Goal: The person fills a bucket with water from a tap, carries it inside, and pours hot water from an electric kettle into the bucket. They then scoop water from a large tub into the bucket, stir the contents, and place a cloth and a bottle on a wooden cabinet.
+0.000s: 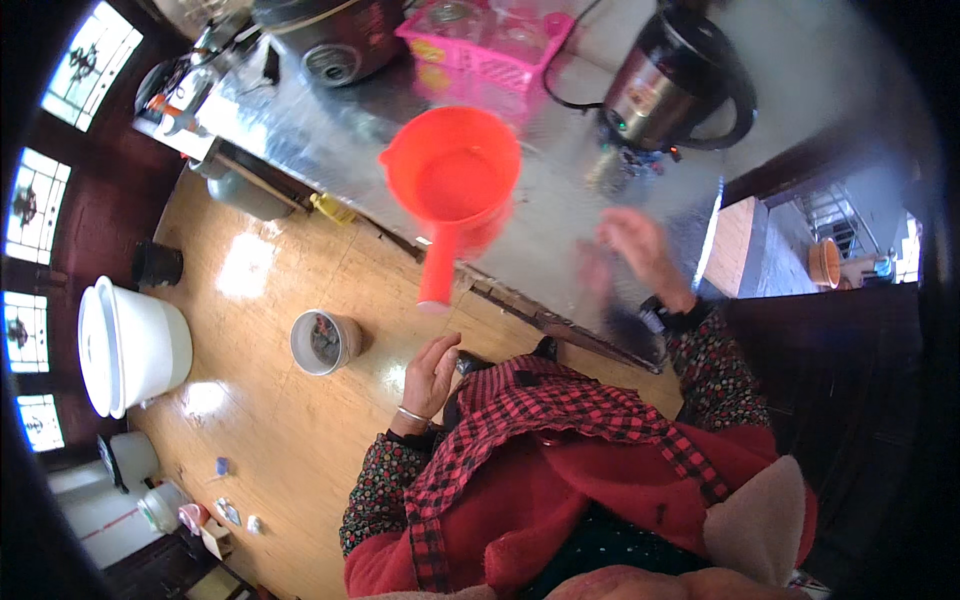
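A red plastic water dipper (454, 169) rests on the shiny metal countertop (525, 255), its handle jutting out past the front edge. Just below that handle, my left hand (431, 375) is held in the air with bent fingers and nothing in it. My right hand (637, 244) is over the counter, right of the dipper, blurred by motion, and appears to hold nothing. Its reflection shows in the metal. Beyond my right hand stands an electric kettle (660, 97) with a dark lid and handle. Small lights glow near its base.
A pink plastic basket (487, 52) of glassware and a dark rice cooker (337, 45) stand at the counter's back. On the tiled floor are a bin (349, 337) with refuse inside, large white tubs (150, 349) and a black bucket (157, 262).
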Demonstrator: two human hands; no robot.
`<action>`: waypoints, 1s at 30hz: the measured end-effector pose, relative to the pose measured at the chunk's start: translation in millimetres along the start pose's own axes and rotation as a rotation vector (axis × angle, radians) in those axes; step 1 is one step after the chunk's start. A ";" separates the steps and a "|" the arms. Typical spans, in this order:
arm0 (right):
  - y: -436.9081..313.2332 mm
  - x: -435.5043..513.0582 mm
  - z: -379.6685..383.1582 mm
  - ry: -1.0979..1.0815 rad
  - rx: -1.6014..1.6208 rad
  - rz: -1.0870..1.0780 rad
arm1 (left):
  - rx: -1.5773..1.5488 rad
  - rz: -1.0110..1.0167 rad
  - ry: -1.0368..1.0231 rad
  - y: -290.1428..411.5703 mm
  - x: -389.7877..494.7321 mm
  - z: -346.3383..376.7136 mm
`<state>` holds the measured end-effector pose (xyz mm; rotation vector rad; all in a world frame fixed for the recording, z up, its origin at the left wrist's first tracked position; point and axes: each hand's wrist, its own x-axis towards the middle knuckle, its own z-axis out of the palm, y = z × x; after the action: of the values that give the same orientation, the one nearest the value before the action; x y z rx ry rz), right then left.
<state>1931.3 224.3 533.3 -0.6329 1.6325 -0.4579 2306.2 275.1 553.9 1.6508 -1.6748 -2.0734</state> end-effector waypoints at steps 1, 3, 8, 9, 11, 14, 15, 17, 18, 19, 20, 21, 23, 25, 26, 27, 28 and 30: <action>-4.1 -5.6 37.7 -0.178 0.298 0.086 | -0.080 -0.045 0.119 -30.8 -15.8 -2.5; 9.4 -12.1 122.3 -0.375 0.752 0.336 | -0.120 -0.153 0.192 -92.0 -61.9 -22.0; 93.8 22.3 139.6 -0.158 1.303 0.331 | -0.013 -0.263 0.107 -223.2 -44.5 32.2; 103.7 18.6 139.3 -0.300 1.469 0.350 | -0.057 -0.383 0.174 -238.0 -59.7 28.3; 101.8 10.7 143.8 -0.216 1.485 0.249 | -0.157 -0.473 0.266 -254.5 -89.6 21.5; 66.0 -1.2 196.7 -0.167 1.015 0.156 | -0.391 -0.642 0.448 -275.9 -136.2 7.4; 49.1 -2.9 209.2 -0.200 0.952 0.098 | -0.442 -0.708 0.487 -280.4 -142.0 8.3; 19.5 -9.3 226.8 -0.221 0.811 0.041 | -0.548 -0.659 0.480 -294.9 -144.1 12.2; 11.1 -12.3 234.0 -0.286 0.812 0.028 | -0.603 -0.703 0.458 -301.9 -139.9 16.7; 8.7 -14.0 240.3 -0.379 0.823 -0.008 | -0.610 -0.712 0.461 -310.4 -133.5 18.6; 9.2 -15.3 241.6 -0.506 0.848 -0.078 | -0.608 -0.663 0.488 -316.1 -127.0 21.8; 15.1 -19.5 243.6 -0.445 0.827 -0.001 | -0.606 -0.677 0.477 -320.6 -122.2 23.2; 33.1 -26.3 242.9 -0.367 0.779 0.175 | -0.590 -0.674 0.460 -321.4 -121.1 28.0; 55.1 -39.5 241.5 -0.347 0.794 0.284 | -0.573 -0.549 0.487 -317.4 -132.9 33.2; 65.8 -50.0 240.3 -0.350 0.777 0.323 | -0.575 -0.632 0.431 -314.6 -144.8 37.9; 74.5 -57.7 238.0 -0.307 0.768 0.417 | -0.579 -0.651 0.416 -312.2 -155.9 45.0; 82.2 -66.0 237.5 -0.243 0.762 0.561 | -0.569 -0.760 0.348 -310.8 -172.1 50.6; 94.1 -71.3 235.8 -0.334 0.907 0.548 | -0.544 -0.708 0.369 -319.8 -194.6 59.4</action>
<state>2156.3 355.6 492.4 0.3964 1.0501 -0.5775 2529.8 564.5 454.3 2.3860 -0.3752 -1.9759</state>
